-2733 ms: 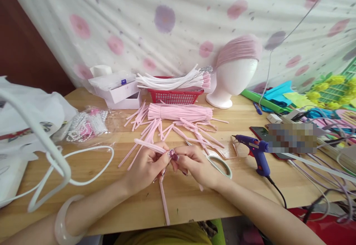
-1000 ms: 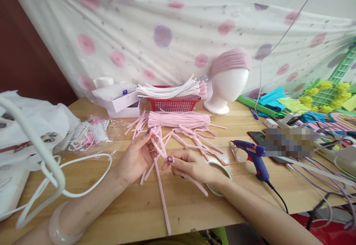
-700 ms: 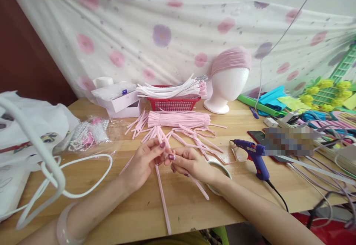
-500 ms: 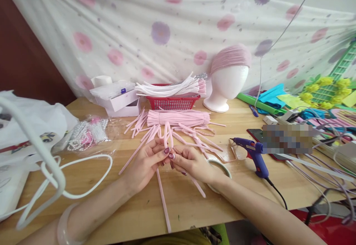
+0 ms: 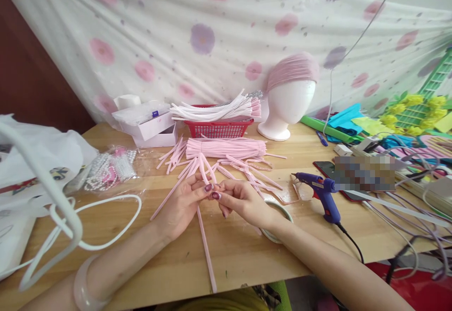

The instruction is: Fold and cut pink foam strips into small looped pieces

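My left hand (image 5: 185, 202) is closed, its thumb and fingers pinching a pink pipe cleaner (image 5: 202, 168) bent into a narrow loop that sticks up above the fingertips. My right hand (image 5: 242, 200) pinches the same pipe cleaner just beside it, thumb against fingers, the two thumbs nearly touching. One long tail runs down from the hands toward the table's front edge. Most of the other tail is hidden behind my right hand. Beyond the hands lie a bundle of pink pipe cleaners (image 5: 226, 149) and several loose ones.
Behind the bundle stands a red basket (image 5: 219, 129) of white and pink pipe cleaners, beside a foam head (image 5: 287, 106). A roll of tape (image 5: 284, 212) lies by my right wrist. Further right are a glue gun (image 5: 323, 193) and cables. Bagged beads (image 5: 113, 169) and a white cord (image 5: 116, 238) lie left.
The pipe cleaner's loop has tilted left and its strands now cross near the fingers. My right hand has turned slightly, and the tail below it has mostly gone out of sight.
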`<state>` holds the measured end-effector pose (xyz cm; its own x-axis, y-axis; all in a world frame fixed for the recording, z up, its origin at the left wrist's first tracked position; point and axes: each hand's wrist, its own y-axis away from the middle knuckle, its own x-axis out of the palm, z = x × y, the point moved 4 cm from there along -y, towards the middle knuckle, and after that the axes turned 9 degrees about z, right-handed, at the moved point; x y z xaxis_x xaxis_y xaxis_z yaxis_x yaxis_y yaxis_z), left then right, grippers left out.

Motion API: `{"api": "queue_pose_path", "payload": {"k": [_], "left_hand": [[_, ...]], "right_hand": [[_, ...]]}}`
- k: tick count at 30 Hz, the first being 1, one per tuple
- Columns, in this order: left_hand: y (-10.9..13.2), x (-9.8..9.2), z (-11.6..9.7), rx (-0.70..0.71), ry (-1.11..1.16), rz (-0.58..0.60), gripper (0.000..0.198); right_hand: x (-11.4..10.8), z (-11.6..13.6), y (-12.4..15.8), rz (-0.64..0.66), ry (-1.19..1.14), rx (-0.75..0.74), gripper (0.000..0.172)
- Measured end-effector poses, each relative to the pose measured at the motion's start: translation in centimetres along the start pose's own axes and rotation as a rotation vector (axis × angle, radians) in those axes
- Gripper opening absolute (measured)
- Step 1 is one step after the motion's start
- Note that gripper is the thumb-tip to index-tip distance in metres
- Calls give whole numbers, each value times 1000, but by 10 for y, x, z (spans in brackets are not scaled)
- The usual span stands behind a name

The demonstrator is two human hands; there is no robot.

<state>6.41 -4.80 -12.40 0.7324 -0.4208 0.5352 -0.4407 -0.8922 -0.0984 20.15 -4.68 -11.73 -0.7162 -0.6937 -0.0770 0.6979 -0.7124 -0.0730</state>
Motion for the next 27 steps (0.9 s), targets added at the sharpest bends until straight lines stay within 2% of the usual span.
{"api": "queue_pose_path", "payload": {"k": [8, 14, 18, 22, 25, 27], "left_hand": [[-7, -16, -31, 99, 118, -183, 27], [-7, -20, -42, 132, 97, -241, 24], [-8, -21, -43, 113, 167, -272, 16], [-10, -18, -34, 44, 146, -195, 19], [-9, -13, -15, -138, 93, -67, 21], [-8, -11, -5, -196, 29, -8, 23]], "right_hand": [[3, 5, 3, 1, 345, 24, 19], [-2, 14, 6, -67, 407, -33, 19], [-4, 12, 6, -67, 397, -31, 17], [-5, 10, 5, -81, 357, -13, 16], [-5, 8, 3, -77, 309, 3, 15], [-5, 6, 2, -63, 282, 15, 15]]}}
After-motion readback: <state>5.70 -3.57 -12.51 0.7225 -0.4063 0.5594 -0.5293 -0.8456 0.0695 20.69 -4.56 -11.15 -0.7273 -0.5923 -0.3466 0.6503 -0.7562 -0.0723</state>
